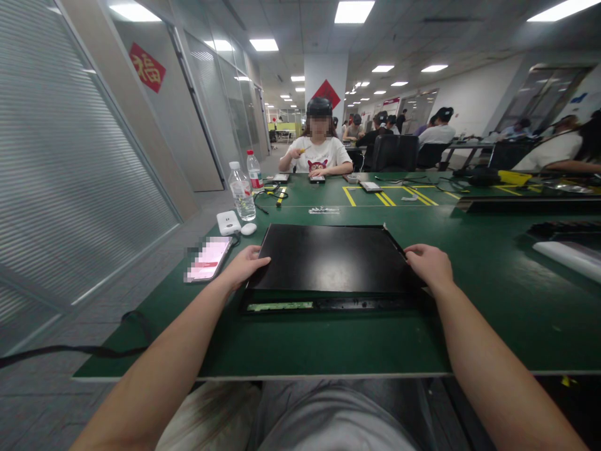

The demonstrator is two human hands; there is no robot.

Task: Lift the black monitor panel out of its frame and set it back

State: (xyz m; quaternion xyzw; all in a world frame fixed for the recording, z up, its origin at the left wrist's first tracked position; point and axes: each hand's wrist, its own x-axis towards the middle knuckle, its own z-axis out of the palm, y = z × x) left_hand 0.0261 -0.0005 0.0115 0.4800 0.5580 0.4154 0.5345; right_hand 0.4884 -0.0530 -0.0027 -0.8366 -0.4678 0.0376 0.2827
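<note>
The head camera shows me the left hand [246, 266] and right hand [431, 266] pinching the black panel's [328, 257] sides; it might tip if one slips.

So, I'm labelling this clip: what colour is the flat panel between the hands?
The flat panel is plain black, best seen in the head view.
</note>
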